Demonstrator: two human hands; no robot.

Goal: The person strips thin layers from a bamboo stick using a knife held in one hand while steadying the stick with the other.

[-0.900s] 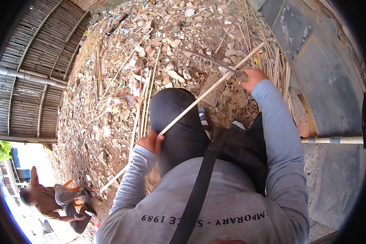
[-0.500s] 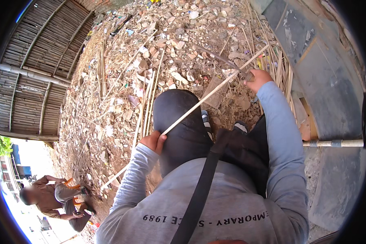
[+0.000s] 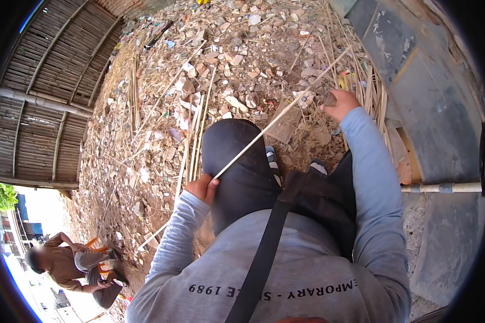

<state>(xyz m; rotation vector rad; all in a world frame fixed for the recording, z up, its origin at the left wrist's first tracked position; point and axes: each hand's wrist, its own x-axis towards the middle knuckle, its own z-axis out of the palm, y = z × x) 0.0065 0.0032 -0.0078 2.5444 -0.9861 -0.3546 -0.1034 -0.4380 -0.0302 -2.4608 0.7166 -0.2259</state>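
Observation:
My left hand (image 3: 202,188) is closed round a long, pale bamboo strip (image 3: 263,132), beside my left knee. The strip slants up across the knee toward the far right, and its other end comes out below my left wrist, near the ground. My right hand (image 3: 342,105), past my right knee, is closed on the brown end of a knife (image 3: 329,100), close beside the strip. The blade is smeared by motion and hard to make out in this frame.
Rubble (image 3: 237,59) and dry litter cover the ground. More bamboo strips (image 3: 198,137) lie left of my knee, and others (image 3: 373,91) by the grey panels (image 3: 436,107) on the right. A person (image 3: 64,264) sits at the lower left, below a bamboo slat wall (image 3: 40,70).
The knife's dark blade, which showed plainly across the strip, is now blurred and swung away from where it was. The strip's far end has shifted slightly up and left; both hands stay nearly in place.

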